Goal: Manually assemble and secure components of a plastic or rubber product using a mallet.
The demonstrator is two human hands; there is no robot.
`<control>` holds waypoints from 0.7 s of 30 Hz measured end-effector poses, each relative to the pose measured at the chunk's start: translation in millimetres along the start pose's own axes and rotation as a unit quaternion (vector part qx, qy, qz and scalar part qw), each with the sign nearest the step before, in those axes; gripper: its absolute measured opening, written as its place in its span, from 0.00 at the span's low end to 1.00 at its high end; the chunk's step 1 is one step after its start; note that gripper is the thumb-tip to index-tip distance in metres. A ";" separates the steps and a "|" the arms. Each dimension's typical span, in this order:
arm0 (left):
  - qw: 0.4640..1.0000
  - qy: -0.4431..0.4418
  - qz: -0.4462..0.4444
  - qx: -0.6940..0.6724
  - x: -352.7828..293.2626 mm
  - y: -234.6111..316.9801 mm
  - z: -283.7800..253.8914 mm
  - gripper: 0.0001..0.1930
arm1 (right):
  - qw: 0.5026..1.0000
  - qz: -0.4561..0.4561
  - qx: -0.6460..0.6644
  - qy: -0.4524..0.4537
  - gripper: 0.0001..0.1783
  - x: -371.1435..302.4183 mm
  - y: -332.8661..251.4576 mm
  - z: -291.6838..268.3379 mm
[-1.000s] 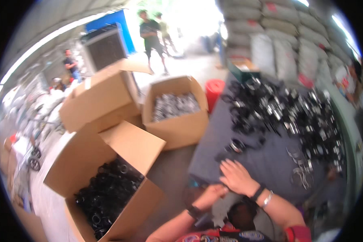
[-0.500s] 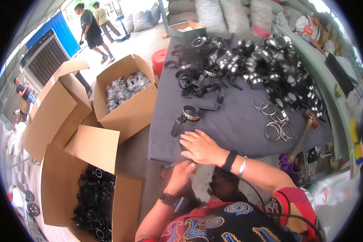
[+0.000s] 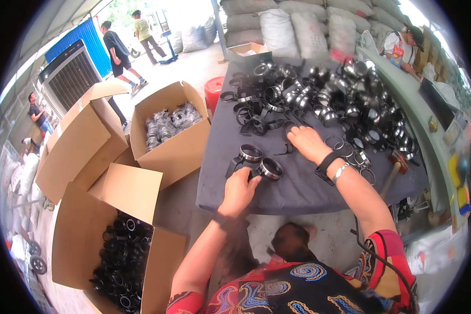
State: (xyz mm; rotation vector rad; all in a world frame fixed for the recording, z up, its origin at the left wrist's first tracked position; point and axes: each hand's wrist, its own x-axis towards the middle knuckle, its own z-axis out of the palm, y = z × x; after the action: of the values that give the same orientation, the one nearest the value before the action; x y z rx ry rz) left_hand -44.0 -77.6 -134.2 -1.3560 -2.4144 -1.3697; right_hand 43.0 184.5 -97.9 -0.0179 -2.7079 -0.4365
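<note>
My left hand (image 3: 238,192) is closed at the table's near left, its fingers around the black stem of a silver-rimmed ring part (image 3: 271,168). Right beside it another silver-rimmed ring part (image 3: 251,153) with a flat black stem rests on the cloth. Farther out and to the right, my right hand (image 3: 309,144) has its fingertips closed on a plain black ring part (image 3: 286,130) lying at the near edge of the pile. Part of this ring is hidden under the fingers. The heap of black and silver ring parts (image 3: 329,97) spreads over the table's far side.
Loose silver rings (image 3: 361,157) and a mallet (image 3: 399,161) lie right on the grey-clothed table (image 3: 298,196). Cardboard boxes stand left, one with wrapped parts (image 3: 167,127), one with black parts (image 3: 123,261). A red bucket (image 3: 213,91) is behind. Other people stand farther off.
My hands were together at the table's near edge and have parted. The left has taken hold of a silver-rimmed ring part; the right has reached out to a black one by the pile.
</note>
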 end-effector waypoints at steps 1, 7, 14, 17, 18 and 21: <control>0.998 -0.029 -0.040 0.024 7.8 8.1 0.3 0.14 | 0.999 -0.027 0.013 0.032 0.04 -7.2 3.8 -9.1; 0.985 -0.014 -0.047 0.166 8.5 8.6 31.6 0.17 | 0.982 0.093 0.155 -0.061 0.08 -48.0 17.3 -67.1; 0.978 0.104 0.140 0.116 -27.8 58.4 0.1 0.33 | 0.870 0.199 0.424 -0.155 0.10 -68.9 -16.8 -118.3; 0.970 0.031 0.211 0.117 -35.7 87.3 -12.5 0.35 | 0.832 0.057 0.490 -0.255 0.12 -64.8 -29.3 -122.5; 0.958 -0.001 0.249 0.140 -42.7 92.0 -17.7 0.34 | 0.802 0.002 0.533 -0.270 0.13 -61.5 -36.3 -116.0; 0.961 -0.105 0.240 0.085 -57.7 79.0 -24.6 0.17 | 0.759 -0.019 0.559 -0.333 0.15 -57.1 -59.0 -108.6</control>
State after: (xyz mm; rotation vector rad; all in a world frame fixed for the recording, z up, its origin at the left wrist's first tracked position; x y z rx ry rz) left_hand 38.9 -115.8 -91.2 -1.9460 -2.0445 -0.9148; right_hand 132.7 98.2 -42.8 0.2565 -3.1413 1.4883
